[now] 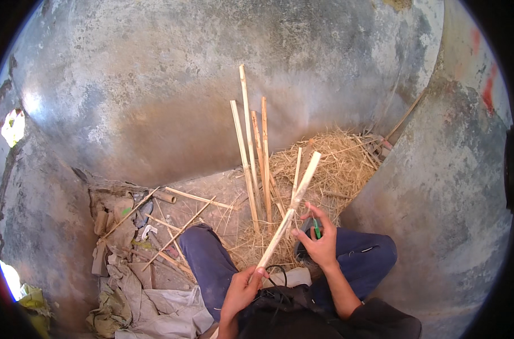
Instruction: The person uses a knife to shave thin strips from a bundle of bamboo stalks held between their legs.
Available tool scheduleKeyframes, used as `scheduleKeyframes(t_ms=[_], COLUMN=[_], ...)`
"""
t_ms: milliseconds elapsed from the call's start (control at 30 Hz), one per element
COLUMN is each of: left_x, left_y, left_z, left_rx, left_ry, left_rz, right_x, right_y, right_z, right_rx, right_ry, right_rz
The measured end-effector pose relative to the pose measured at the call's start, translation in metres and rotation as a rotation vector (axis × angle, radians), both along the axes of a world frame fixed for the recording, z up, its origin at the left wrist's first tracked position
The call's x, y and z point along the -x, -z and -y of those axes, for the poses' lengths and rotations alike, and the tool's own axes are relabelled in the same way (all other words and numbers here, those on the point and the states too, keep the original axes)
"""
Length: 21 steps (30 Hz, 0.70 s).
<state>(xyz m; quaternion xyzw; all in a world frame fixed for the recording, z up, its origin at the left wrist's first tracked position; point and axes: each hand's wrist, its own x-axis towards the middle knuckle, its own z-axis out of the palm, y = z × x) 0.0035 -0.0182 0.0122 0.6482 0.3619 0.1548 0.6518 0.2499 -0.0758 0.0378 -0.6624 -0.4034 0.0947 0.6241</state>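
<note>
My left hand point(243, 292) grips the lower end of a pale split bamboo stick point(278, 237), which slants up and away to the right. Partway along it a darker node shows, with frayed fibres near it. Close to that node, on the right side, is my right hand point(323, 248). Its thumb and index finger are apart, and a small green-handled tool point(316, 228) sits among its fingers; the working end is too small to make out. Beyond the stick, several bamboo strips point(247, 147) stand upright, leaning toward the curved wall.
A heap of straw-like shavings point(330, 164) lies at the back right. Loose sticks point(183, 229) and rubble cover the floor at left, near a crumpled grey cloth point(155, 311). Curved grey walls point(155, 85) enclose the space. My bent legs point(209, 265) frame the work.
</note>
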Motion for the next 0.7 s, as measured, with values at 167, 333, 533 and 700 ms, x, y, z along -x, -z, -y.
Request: scheduleKeyframes(t_ms=[167, 333, 533, 700], left_x=[-0.004, -0.008, -0.018, -0.031], left_y=[-0.004, -0.007, -0.013, -0.013], left_z=[0.008, 0.006, 0.002, 0.0], left_rx=[-0.018, -0.03, -0.047, -0.062], left_ry=[0.051, 0.082, 0.118, 0.148], left_rz=[0.001, -0.008, -0.035, -0.031], right_x=[-0.011, -0.023, -0.041, -0.06], right_y=[0.014, 0.02, 0.017, 0.016], right_z=[-0.006, -0.002, 0.0, 0.005], right_rx=[-0.092, -0.103, -0.145, -0.045], right_ry=[0.09, 0.126, 0.174, 0.101], right_rz=[0.237, 0.217, 0.23, 0.073])
